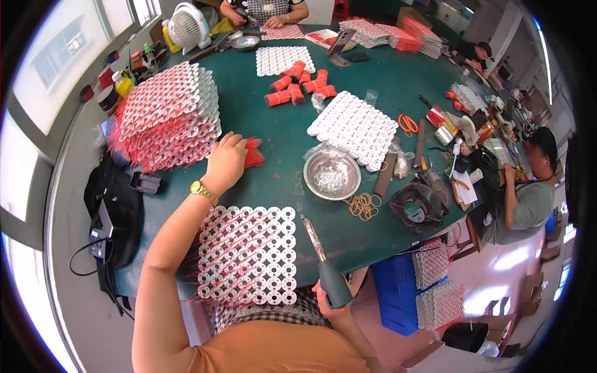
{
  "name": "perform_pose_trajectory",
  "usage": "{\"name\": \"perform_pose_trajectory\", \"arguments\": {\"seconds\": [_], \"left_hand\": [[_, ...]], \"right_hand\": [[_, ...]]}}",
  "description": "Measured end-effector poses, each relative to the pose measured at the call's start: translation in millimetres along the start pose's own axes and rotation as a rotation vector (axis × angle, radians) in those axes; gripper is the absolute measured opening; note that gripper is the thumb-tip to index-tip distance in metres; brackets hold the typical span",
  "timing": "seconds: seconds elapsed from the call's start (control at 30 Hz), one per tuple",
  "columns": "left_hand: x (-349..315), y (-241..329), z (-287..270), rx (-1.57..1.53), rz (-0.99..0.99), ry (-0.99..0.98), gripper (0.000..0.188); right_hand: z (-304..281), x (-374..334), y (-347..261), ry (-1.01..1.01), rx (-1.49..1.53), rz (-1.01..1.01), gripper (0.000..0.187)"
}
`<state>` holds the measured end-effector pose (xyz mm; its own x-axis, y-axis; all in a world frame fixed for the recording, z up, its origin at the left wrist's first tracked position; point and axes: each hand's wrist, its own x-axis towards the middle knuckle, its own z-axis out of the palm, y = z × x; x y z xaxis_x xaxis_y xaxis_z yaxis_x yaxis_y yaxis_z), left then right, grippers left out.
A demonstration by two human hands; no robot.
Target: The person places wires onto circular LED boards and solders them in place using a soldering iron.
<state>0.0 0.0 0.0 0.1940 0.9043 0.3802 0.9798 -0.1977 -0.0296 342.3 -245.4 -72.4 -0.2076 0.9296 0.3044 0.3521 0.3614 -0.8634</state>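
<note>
Red wires (253, 155) lie part-hidden under the left hand (227, 158).

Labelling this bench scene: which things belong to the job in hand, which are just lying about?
Likely in the job:
soldering iron, in the right hand
red wire bundle, at the left hand
red-wired white panel, lying in front

Likely just lying about:
orange-handled scissors
rubber bands
white fan

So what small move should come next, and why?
Probably pinch some red strands with the left hand: it is right at them, the right hand holds the soldering iron, and the nearest white panel looks bare of red along its right edge.
</note>
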Motion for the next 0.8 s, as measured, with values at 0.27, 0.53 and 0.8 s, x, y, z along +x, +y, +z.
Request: {"name": "perform_pose_trajectory", "arguments": {"seconds": [0.27, 0.53, 0.8], "left_hand": [[42, -28, 15, -0.509, 0.015, -0.103, 0.035], [22, -10, 6, -0.404, 0.036, -0.111, 0.043], [0, -1, 4, -0.28, 0.073, -0.074, 0.041]], "right_hand": [[0, -2, 1, 0.064, -0.03, -0.007, 0.038], [-7, 14, -18, 0.11, 0.049, -0.062, 0.043], [-10, 22, -37, 0.139, 0.035, -0.055, 0.045]]}}
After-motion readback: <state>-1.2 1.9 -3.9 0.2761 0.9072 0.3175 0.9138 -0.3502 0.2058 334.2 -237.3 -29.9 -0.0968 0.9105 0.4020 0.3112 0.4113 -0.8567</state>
